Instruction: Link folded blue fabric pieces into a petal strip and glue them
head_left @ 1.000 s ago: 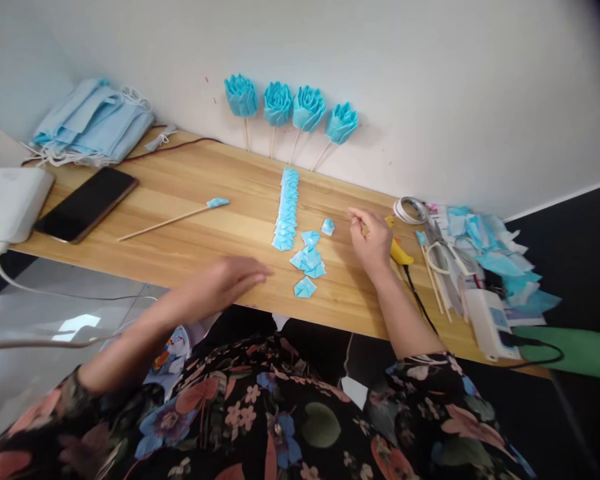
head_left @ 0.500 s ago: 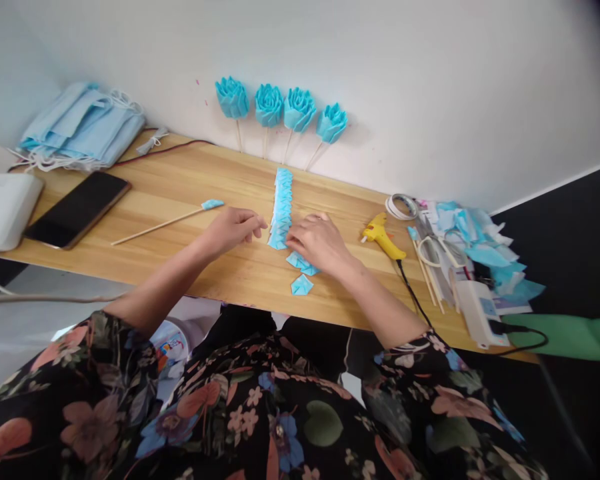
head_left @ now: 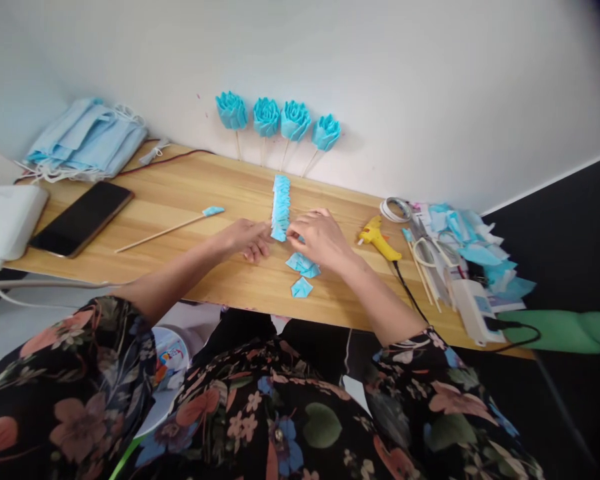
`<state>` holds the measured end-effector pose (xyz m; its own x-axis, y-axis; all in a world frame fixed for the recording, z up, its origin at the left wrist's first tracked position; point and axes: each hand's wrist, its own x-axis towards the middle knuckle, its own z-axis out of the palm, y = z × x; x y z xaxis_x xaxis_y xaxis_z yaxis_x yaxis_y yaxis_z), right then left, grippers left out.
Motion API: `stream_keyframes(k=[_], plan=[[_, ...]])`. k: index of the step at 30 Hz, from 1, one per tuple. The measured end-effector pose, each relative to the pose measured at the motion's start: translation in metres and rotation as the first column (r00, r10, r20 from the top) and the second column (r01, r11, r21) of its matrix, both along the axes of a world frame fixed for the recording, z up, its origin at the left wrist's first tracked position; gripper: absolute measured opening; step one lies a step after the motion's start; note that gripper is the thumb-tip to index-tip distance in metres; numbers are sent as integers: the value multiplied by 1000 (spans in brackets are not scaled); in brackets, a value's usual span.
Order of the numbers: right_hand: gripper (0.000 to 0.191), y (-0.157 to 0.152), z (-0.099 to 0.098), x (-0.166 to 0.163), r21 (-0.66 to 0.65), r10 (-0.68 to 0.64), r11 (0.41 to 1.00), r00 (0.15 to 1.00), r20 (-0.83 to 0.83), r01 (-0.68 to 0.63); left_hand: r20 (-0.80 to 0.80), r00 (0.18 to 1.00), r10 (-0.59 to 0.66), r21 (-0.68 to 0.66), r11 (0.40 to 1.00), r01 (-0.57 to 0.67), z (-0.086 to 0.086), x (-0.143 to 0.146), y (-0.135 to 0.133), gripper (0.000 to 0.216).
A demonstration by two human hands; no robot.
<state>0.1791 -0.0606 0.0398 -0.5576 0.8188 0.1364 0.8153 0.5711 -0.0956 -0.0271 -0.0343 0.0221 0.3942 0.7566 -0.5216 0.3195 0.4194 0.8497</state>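
Observation:
An overlapping row of folded light-blue petal pieces [head_left: 281, 203] lies on the wooden table, running away from me. My left hand [head_left: 250, 240] is at the left of its near end, index finger stretched to the edge and the other fingers loosely bent. On the opposite side, my right hand [head_left: 320, 237] arches with its fingertips at the row's right edge and nothing visible in them. Below the right hand are a few overlapping loose petals [head_left: 304, 265] and a single petal [head_left: 301, 288]. A wooden stick [head_left: 160, 232] with a blue tip [head_left: 213, 211] lies to the left.
Several blue fabric roses [head_left: 295, 121] on sticks lean against the wall. Left are face masks [head_left: 87, 140], a phone [head_left: 83, 219] and a white charger [head_left: 13, 220]. Right are a yellow glue gun [head_left: 380, 240], tape [head_left: 395, 209], scissors [head_left: 435, 253], blue scraps [head_left: 473, 240] and a power strip [head_left: 473, 310].
My left hand has moved right, up to the row's near end. The right hand has shifted slightly off the loose petals, showing more of them. The camera view has tilted a little.

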Motion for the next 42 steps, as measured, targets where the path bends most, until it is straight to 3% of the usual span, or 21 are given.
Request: stream_keyframes(k=[4, 8, 11, 15, 19, 24, 29, 31, 33, 35, 37, 39, 42], plan=[[20, 4, 13, 13, 22, -23, 999, 998, -63, 24, 100, 990, 97, -32, 995, -94, -4, 17, 5, 27], [31, 5, 27, 62, 115, -248, 956, 952, -176, 271, 257, 943, 212, -15, 976, -216, -6, 31, 17, 24], [35, -4, 24, 112, 148, -444, 881, 893, -75, 450, 404, 864, 300, -60, 951, -302, -4, 42, 31, 25], [36, -25, -1, 157, 114, -622, 782, 764, 171, 612, 494, 768, 408, -184, 912, -366, 0, 56, 47, 25], [49, -38, -25, 166, 55, -657, 743, 713, 245, 667, 527, 726, 442, -285, 896, -340, -5, 63, 48, 26], [46, -37, -35, 167, 69, -707, 697, 667, 233, 714, 528, 731, 433, -316, 898, -304, -11, 56, 42, 24], [39, -37, -37, 177, 67, -668, 736, 707, 231, 674, 542, 709, 452, -312, 891, -329, -14, 54, 43, 23], [35, -38, -36, 179, 55, -666, 743, 728, 164, 667, 552, 703, 449, -307, 893, -329, -17, 55, 44, 22], [34, -40, -31, 177, -41, -674, 738, 738, -29, 673, 560, 700, 443, -301, 896, -326, -20, 56, 44, 20], [38, -42, -23, 170, -253, -683, 729, 644, -346, 636, 566, 702, 432, -293, 902, -318, -21, 57, 44, 20], [46, -44, -14, 155, -492, -676, 729, 389, -626, 475, 574, 701, 424, -286, 906, -313, -21, 58, 42, 20], [50, -47, -7, 135, -612, -652, 755, 160, -742, 235, 582, 695, 422, -281, 907, -315, -20, 58, 41, 19], [50, -50, -7, 102, -645, -645, 764, 3, -764, -9, 589, 690, 421, -277, 907, -317, -20, 59, 39, 17]])
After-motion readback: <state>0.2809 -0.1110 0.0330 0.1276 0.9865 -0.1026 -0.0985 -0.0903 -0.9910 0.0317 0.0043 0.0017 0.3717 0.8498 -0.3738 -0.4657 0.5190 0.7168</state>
